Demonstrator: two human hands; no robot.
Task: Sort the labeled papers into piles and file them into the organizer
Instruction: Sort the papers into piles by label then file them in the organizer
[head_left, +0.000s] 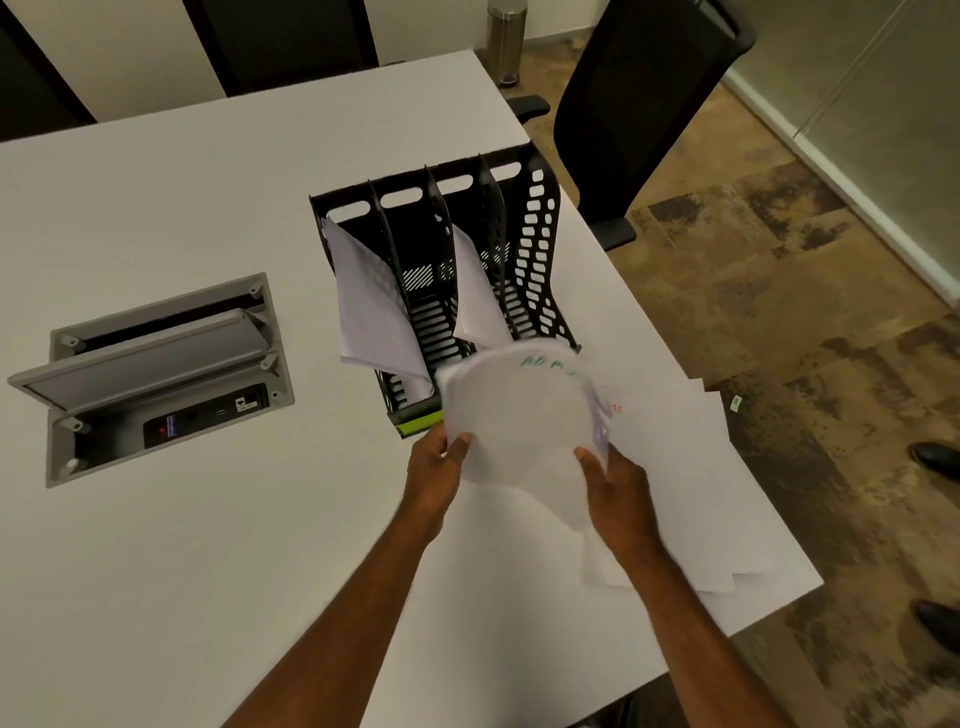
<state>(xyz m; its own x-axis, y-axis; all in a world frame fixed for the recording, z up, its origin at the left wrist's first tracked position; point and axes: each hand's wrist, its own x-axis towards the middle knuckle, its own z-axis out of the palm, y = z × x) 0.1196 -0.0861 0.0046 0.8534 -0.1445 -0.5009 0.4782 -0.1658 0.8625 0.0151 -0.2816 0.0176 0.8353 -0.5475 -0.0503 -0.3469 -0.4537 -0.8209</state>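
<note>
Both bare forearms reach forward from the near edge of the table, converging toward its right side. The left hand (439, 460) grips the left edge of a stack of papers (519, 415), thumb on top and pointing up, the other fingers hidden beneath. The right hand (610, 480) holds the stack's lower right edge the same way, thumb pressed on the top sheet, fingers curled underneath. The wrists are fairly straight, and the two hands sit close together, level with each other.

White table (208, 545) bears black organizer (540, 249); loose papers (691, 467).
</note>
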